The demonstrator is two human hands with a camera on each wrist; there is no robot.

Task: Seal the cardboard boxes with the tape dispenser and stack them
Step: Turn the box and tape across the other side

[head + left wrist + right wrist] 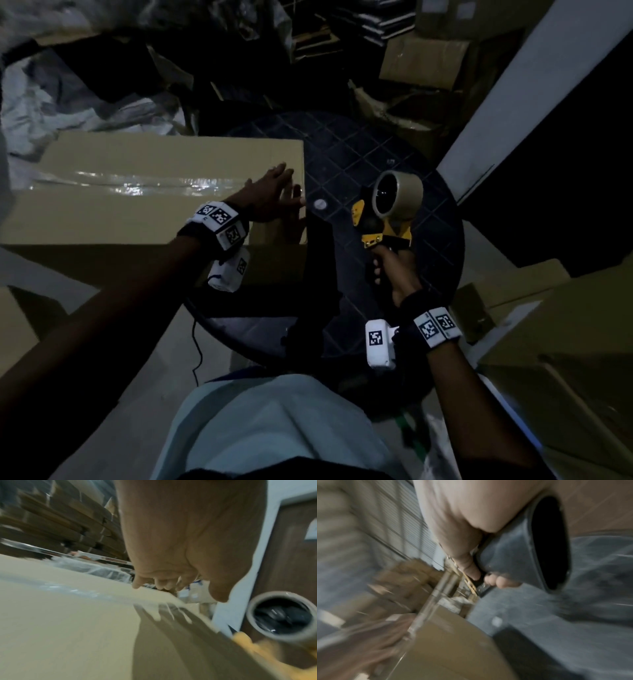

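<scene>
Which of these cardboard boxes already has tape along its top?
The big box under the left hand: a shiny tape strip runs along its top. The boxes at right show none.

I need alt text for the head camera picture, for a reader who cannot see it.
A left hand rests flat on a taped brown cardboard box, while the right hand grips a yellow tape dispenser above a dark round table.
</scene>
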